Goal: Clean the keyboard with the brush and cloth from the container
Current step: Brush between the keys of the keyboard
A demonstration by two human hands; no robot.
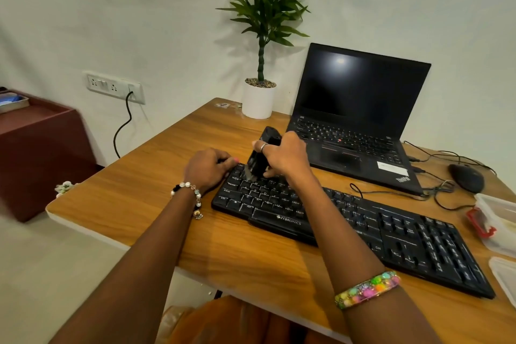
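Note:
A black Zebronics keyboard (363,226) lies diagonally across the wooden desk (145,204). My right hand (284,156) grips a black brush (258,159), held nearly upright with its bristles down on the keys at the keyboard's upper left corner. My left hand (208,166) rests at that same corner, its fingers curled over the keyboard's left edge. A clear plastic container (499,221) with a red clip stands at the desk's right edge, and its lid (505,276) lies in front of it. No cloth shows.
An open black laptop (360,120) stands behind the keyboard, a potted plant (258,98) to its left. A black mouse (467,177) and tangled cables lie at the right. A maroon cabinet (39,145) stands left of the desk, below a wall socket.

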